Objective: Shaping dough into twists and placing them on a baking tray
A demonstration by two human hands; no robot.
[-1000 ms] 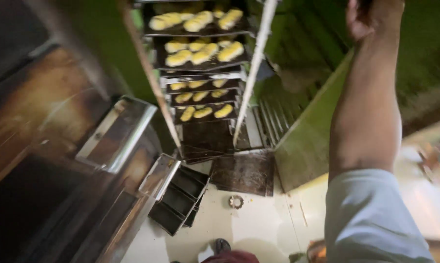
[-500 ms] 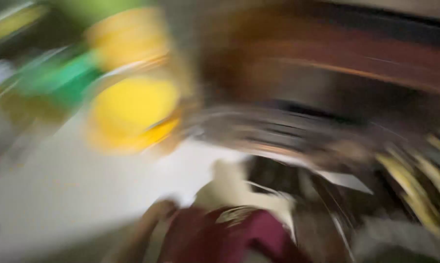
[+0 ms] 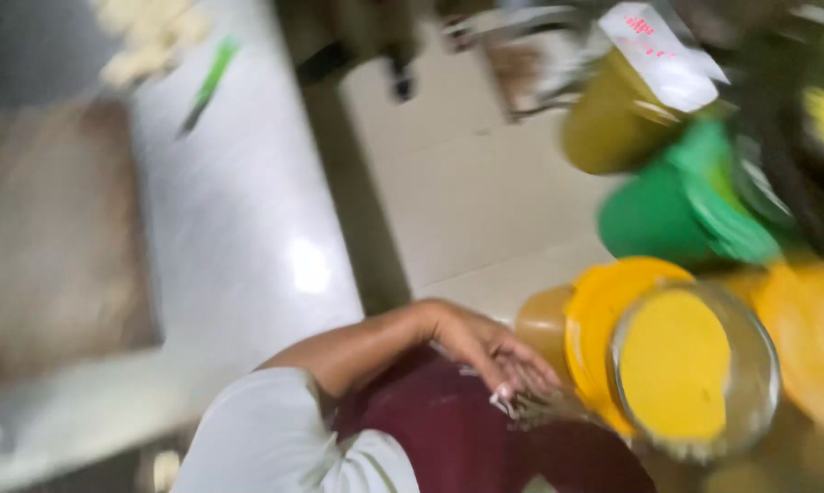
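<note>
Heavy motion blur; only coarse layout is readable.

One hand point(image 3: 489, 351) is in view, forearm entering from the 8 o'clock side and crossing over a maroon apron point(image 3: 457, 429). Which hand it is cannot be told for sure; it reads as the left, coming off the white sleeve point(image 3: 266, 443). The other hand is out of frame.

Grip: fingers point(image 3: 530, 379) loosely spread, pointing toward 4 o'clock, tips on or just above the apron cloth. Nothing clearly held; a pale scrap shows at the fingertips, too blurred to name.

Nearest thing: an open round tub of yellow paste point(image 3: 681, 370), lying at 3 o'clock from the hand, just beside the fingertips, not touching. Its mouth faces the camera, so there is no long axis to speak of. An orange-yellow lid point(image 3: 590, 333) sits between hand and tub rim.

Farther out at 1 o'clock: a green bucket point(image 3: 667, 215) and an olive container point(image 3: 617, 119). A white worktop point(image 3: 238, 228) runs along 10 o'clock, well apart.
</note>
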